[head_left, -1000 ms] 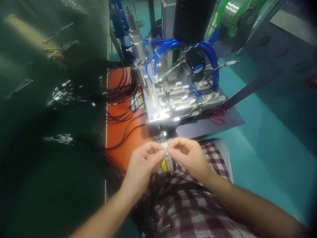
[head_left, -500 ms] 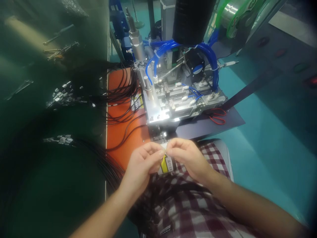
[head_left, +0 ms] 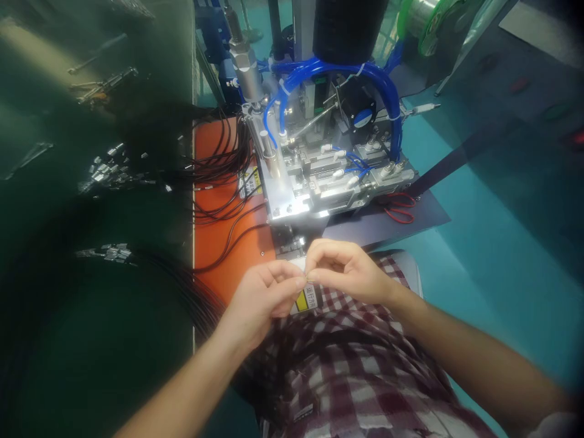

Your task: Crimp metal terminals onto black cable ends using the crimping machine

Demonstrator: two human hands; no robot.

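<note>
I am seeing both hands meeting at mid-frame, just in front of the machine [head_left: 292, 201], at its 6 o'clock. The left hand [head_left: 262, 298] is pinching a small part [head_left: 307, 280] between thumb and forefinger. The right hand [head_left: 349, 271] is clamping the same part from its 3 o'clock side, and the fingertips of the two hands are touching. The part is too small to identify. It is sitting just above a yellow label [head_left: 303, 300]. Black cables [head_left: 223, 182] are lying across the orange mat [head_left: 212, 243], at 10 o'clock from the hands. Red-handled scissors [head_left: 401, 210] are resting at 2 o'clock, well apart. Checked fabric [head_left: 347, 371] is lying beneath the wrists, at 6 o'clock.
</note>
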